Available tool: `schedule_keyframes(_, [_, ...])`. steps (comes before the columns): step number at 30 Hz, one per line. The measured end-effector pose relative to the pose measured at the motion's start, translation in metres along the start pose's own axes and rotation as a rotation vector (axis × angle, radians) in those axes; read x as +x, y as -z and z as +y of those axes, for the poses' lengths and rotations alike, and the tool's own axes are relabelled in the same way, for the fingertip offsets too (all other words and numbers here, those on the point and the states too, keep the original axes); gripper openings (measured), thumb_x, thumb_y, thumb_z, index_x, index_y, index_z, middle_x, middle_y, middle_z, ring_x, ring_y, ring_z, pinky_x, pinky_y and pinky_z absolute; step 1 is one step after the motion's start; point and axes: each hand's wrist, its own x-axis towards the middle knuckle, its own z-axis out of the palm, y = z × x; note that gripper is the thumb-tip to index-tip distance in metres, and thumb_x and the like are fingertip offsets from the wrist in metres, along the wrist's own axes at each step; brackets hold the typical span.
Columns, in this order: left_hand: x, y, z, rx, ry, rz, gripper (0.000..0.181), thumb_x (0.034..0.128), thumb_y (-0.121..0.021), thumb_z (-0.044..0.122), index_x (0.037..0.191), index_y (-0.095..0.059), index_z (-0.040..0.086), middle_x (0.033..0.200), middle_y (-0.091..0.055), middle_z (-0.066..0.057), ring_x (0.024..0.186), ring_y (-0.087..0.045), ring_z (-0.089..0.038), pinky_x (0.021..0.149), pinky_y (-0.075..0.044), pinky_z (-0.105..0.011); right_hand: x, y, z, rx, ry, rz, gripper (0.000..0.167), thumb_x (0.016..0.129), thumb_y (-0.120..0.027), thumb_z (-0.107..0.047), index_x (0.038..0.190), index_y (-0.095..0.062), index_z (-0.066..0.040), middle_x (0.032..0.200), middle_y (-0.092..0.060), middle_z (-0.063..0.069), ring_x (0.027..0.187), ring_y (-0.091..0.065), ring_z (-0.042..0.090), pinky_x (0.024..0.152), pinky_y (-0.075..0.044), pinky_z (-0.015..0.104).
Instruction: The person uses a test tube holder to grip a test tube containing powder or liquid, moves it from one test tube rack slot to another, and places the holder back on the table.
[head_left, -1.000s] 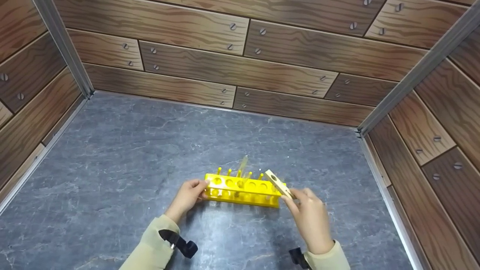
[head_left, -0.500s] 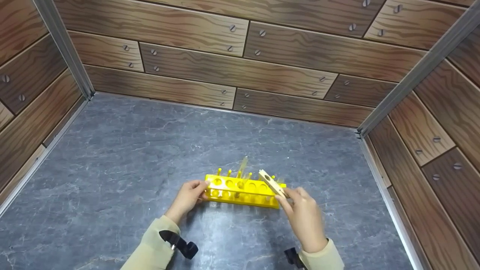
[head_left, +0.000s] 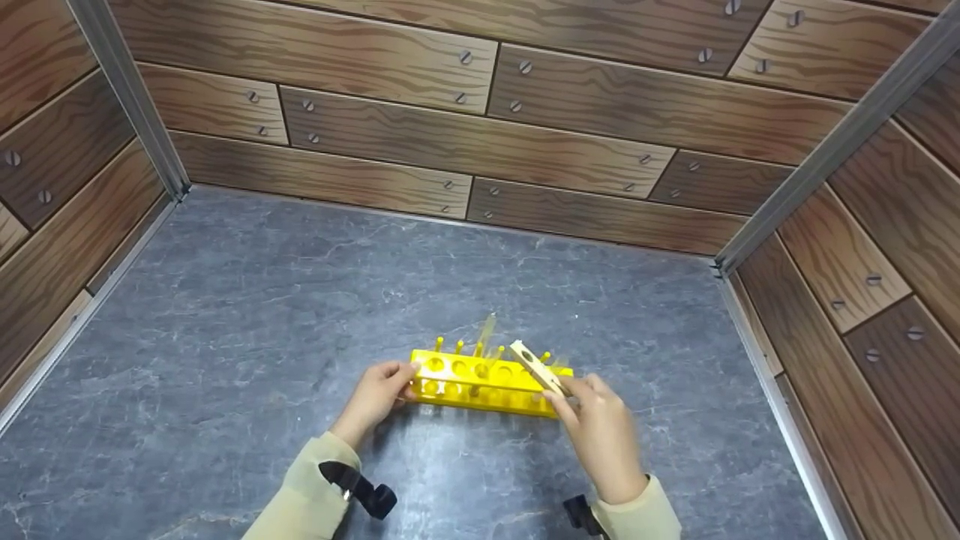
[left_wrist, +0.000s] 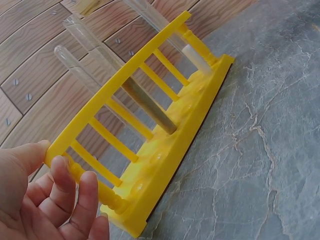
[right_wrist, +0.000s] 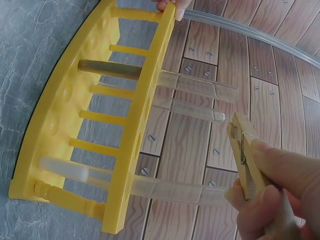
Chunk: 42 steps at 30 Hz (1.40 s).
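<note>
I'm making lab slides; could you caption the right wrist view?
The right grip holds a wooden clamp near three test tubes borne by a yellow rack.

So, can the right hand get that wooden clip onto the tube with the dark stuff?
Probably yes: the right hand holds the wooden clip close by, and the dark-filled tube pokes out above the yellow rack. An upturned tube beside it might get in the way.
</note>
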Motion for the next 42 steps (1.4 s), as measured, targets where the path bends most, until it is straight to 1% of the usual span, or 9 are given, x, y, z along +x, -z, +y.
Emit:
schedule_keyframes(5, [0.000, 0.000, 0.000, -0.010, -0.006, 0.002, 0.028, 0.0928, -0.057, 0.022, 0.079, -0.059, -0.003, 0.069, -0.059, -0.009, 0.064, -0.056, -0.017, 0.064, -0.046, -0.033, 0.000, -0.001, -0.001, 0.009, 0.021, 0.021, 0.029, 0.080, -0.073, -0.026, 0.097, -0.071, -0.002, 0.071, -0.053, 0.001, 0.054, -0.050, 0.008, 0.046, -0.041, 0.022])
schedule_keyframes(9, [0.000, 0.000, 0.000, 0.004, -0.009, -0.002, 0.028, 0.0930, -0.056, 0.022, 0.079, -0.059, -0.002, 0.071, -0.059, -0.009, 0.064, -0.056, -0.017, 0.066, -0.047, -0.035, 0.000, -0.004, -0.002, 0.024, 0.057, 0.079, 0.029, 0.077, -0.075, -0.024, 0.095, -0.071, -0.002, 0.070, -0.052, 0.000, 0.052, -0.044, 0.008, 0.047, -0.040, 0.024])
schedule_keyframes(12, [0.000, 0.000, 0.000, 0.012, -0.011, -0.004, 0.027, 0.0928, -0.057, 0.023, 0.080, -0.059, -0.001, 0.071, -0.058, -0.009, 0.065, -0.057, -0.016, 0.067, -0.048, -0.036, 0.001, -0.006, -0.003, 0.029, 0.073, 0.101, 0.028, 0.076, -0.077, -0.023, 0.095, -0.071, -0.002, 0.069, -0.050, -0.002, 0.052, -0.040, 0.008, 0.047, -0.038, 0.025])
schedule_keyframes(17, [-0.001, 0.000, 0.001, 0.001, -0.007, -0.005, 0.027, 0.0926, -0.057, 0.023, 0.082, -0.061, -0.002, 0.069, -0.058, -0.007, 0.063, -0.056, -0.014, 0.064, -0.046, -0.032, 0.001, -0.008, -0.005, 0.010, 0.078, 0.093, 0.029, 0.077, -0.076, -0.025, 0.096, -0.072, -0.004, 0.067, -0.045, -0.004, 0.051, -0.036, 0.008, 0.045, -0.035, 0.024])
schedule_keyframes(22, [-0.002, 0.000, 0.001, -0.012, -0.004, -0.006, 0.028, 0.0929, -0.057, 0.022, 0.082, -0.061, -0.003, 0.069, -0.058, -0.006, 0.062, -0.056, -0.014, 0.063, -0.046, -0.031, 0.003, -0.012, -0.007, 0.007, 0.094, 0.092, 0.027, 0.078, -0.075, -0.026, 0.095, -0.072, -0.005, 0.067, -0.044, -0.004, 0.051, -0.035, 0.008, 0.045, -0.035, 0.023])
schedule_keyframes(31, [0.003, 0.001, -0.003, -0.022, -0.005, -0.024, 0.026, 0.0936, -0.055, 0.018, 0.082, -0.061, -0.004, 0.065, -0.056, -0.004, 0.062, -0.055, -0.014, 0.064, -0.046, -0.033, 0.004, -0.022, -0.008, 0.063, 0.179, 0.169, 0.023, 0.077, -0.075, -0.022, 0.090, -0.071, -0.003, 0.068, -0.050, -0.002, 0.052, -0.040, 0.007, 0.045, -0.038, 0.022])
schedule_keyframes(35, [0.002, 0.001, -0.001, -0.020, -0.008, -0.024, 0.026, 0.0932, -0.057, 0.020, 0.084, -0.061, -0.004, 0.067, -0.057, -0.005, 0.062, -0.055, -0.014, 0.063, -0.046, -0.031, 0.005, -0.024, -0.008, 0.055, 0.190, 0.168, 0.024, 0.078, -0.075, -0.024, 0.089, -0.071, -0.003, 0.069, -0.054, 0.001, 0.052, -0.041, 0.007, 0.045, -0.039, 0.021])
schedule_keyframes(38, [0.000, 0.001, 0.001, 0.000, -0.026, -0.025, 0.028, 0.0931, -0.057, 0.022, 0.081, -0.060, -0.003, 0.068, -0.057, -0.006, 0.064, -0.055, -0.015, 0.063, -0.045, -0.031, 0.005, -0.025, -0.009, 0.055, 0.204, 0.169, 0.024, 0.078, -0.075, -0.024, 0.090, -0.071, -0.003, 0.071, -0.056, 0.002, 0.053, -0.045, 0.007, 0.045, -0.041, 0.021])
schedule_keyframes(42, [0.000, 0.001, 0.002, 0.014, -0.028, -0.025, 0.028, 0.0935, -0.056, 0.023, 0.079, -0.059, -0.002, 0.068, -0.057, -0.007, 0.064, -0.055, -0.017, 0.062, -0.045, -0.032, 0.006, -0.026, -0.009, 0.052, 0.218, 0.167, 0.025, 0.078, -0.074, -0.024, 0.091, -0.071, -0.003, 0.071, -0.056, 0.002, 0.054, -0.049, 0.008, 0.047, -0.043, 0.022])
